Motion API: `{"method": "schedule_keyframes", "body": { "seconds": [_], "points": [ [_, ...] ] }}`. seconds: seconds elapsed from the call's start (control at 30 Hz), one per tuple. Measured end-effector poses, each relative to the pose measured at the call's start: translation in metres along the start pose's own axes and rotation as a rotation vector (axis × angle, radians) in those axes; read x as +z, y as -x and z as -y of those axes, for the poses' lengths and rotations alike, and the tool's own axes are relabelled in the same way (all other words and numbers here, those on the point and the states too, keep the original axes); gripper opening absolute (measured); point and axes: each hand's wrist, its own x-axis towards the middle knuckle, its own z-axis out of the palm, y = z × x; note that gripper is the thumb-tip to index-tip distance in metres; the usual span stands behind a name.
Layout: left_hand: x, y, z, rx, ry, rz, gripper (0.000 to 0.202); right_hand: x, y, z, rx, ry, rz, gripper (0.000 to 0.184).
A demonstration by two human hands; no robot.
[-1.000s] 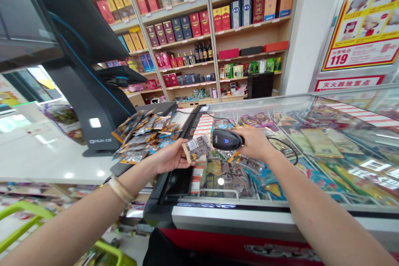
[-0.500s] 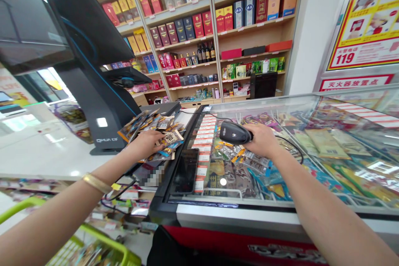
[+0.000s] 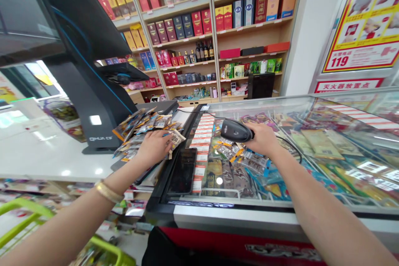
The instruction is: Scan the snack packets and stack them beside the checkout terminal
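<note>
a snack packet (image 3: 177, 137) is pinched by the left hand (image 3: 156, 147) at the edge of the packet pile (image 3: 137, 126). the barcode scanner (image 3: 235, 131) is gripped by the right hand (image 3: 263, 139) over the freezer lid (image 3: 289, 104). the loose pile could be pushed off by that wrist.

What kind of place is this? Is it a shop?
Yes, most likely a shop, seen from the checkout counter. The right hand holds a barcode scanner, a till screen stands beside a pile of snack packets, and the shelves behind are stacked with boxed goods.
</note>
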Motion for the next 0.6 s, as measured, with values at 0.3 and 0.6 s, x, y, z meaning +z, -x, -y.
{"method": "schedule_keyframes", "body": {
  "seconds": [0.3,0.6],
  "points": [
    [0.012,-0.026,-0.082,0.035,0.351,0.028,0.038,0.0,0.001,-0.004,0.025,0.012,0.015,0.027],
    [0.031,-0.059,-0.143,0.132,0.784,0.127,0.05,0.0,0.002,-0.011,0.057,-0.001,-0.009,0.036]
  ]
}}
